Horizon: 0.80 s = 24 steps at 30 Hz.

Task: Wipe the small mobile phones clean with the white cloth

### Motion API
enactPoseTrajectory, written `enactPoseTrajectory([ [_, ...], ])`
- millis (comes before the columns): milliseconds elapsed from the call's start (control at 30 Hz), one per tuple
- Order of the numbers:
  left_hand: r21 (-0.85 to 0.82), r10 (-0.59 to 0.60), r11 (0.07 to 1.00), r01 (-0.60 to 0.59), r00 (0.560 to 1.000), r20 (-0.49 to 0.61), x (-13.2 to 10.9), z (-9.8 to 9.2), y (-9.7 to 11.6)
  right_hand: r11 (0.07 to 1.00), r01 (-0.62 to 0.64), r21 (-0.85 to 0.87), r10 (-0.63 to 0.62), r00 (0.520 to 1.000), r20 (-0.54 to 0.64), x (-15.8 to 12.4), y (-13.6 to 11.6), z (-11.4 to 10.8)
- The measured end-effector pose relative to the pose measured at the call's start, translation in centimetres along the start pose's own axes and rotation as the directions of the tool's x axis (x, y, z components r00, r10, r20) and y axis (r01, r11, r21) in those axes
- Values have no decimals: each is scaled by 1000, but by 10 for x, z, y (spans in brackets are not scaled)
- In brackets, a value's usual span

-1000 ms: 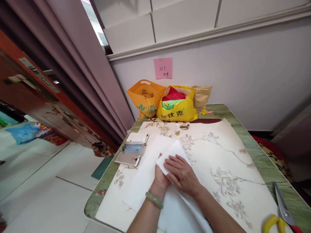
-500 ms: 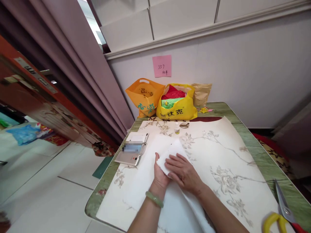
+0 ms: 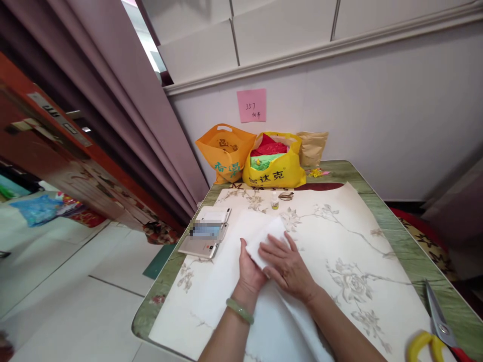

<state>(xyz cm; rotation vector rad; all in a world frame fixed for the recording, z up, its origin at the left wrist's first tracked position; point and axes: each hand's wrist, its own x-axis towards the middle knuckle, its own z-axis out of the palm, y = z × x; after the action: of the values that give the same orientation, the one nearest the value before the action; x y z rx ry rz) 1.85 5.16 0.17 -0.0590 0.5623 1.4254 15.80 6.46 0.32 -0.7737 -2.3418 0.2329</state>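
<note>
A soft white cloth (image 3: 269, 314), which looks like felt or wadding, lies over the middle of the flowered sheet, with one corner folded up. My left hand (image 3: 251, 269), a green bangle at its wrist, holds the cloth from beneath. Its thumb points up along the cloth's left edge, while its fingers are hidden under the fabric. On top of the cloth, my right hand (image 3: 285, 261) rests flat with its fingers stretched out and apart. The cloth is between the two hands.
Phones (image 3: 199, 245) lie left of the cloth. Beyond it stand a small bottle (image 3: 274, 203) and folded glasses (image 3: 286, 196). An orange bag (image 3: 226, 151), a stuffed yellow bag (image 3: 277, 173) and a brown pouch (image 3: 313, 146) line the back. Scissors (image 3: 439, 322) lie front right.
My right hand has shifted slightly over the cloth and its fingers are spread wider. A dark speck seen near the cloth's corner no longer shows. My left hand has barely moved.
</note>
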Motion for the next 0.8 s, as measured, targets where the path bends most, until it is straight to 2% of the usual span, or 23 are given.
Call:
enactPoseTrajectory([
  [67,-15,-32,999,33,999,31,-1,0,0,991,88,100,-93,994,51,0,0,-2],
  [167,-23,-39,999,40,999,37,-1,1,0,995,43,88,-46,998,34,-1,3,-1],
  [267,-19,2,1000,-2,1000,-8,1,3,0,996,-92,-17,90,994,-60,-1,9,6],
  [333,6,-8,1000,9,999,-49,2,4,0,988,-146,-52,138,982,-132,-2,12,10],
  [433,28,-12,1000,15,995,-102,3,2,0,983,-182,-12,174,954,-243,-3,12,13],
  [500,48,-12,999,16,996,-89,3,0,1,963,-257,79,269,902,-338,-3,13,12],
  [533,62,-15,998,19,998,-62,3,-1,1,937,-316,151,351,853,-386,-3,15,10],
  [567,74,-17,997,19,999,-27,3,-1,1,892,-382,242,452,782,-429,-4,18,8],
  [633,84,-30,996,26,999,42,2,-1,2,741,-484,466,670,583,-460,-6,28,4],
  [700,82,-56,995,48,995,88,2,-1,2,520,-504,690,852,361,-378,-10,41,0],
  [733,85,-71,994,62,992,100,2,-1,2,402,-486,776,913,275,-301,-13,48,-2],
  [767,92,-87,993,78,990,106,1,-1,2,297,-457,838,951,216,-219,-14,53,-4],
  [800,102,-99,991,88,989,110,2,-1,2,214,-426,879,972,183,-148,-16,57,-5],
])
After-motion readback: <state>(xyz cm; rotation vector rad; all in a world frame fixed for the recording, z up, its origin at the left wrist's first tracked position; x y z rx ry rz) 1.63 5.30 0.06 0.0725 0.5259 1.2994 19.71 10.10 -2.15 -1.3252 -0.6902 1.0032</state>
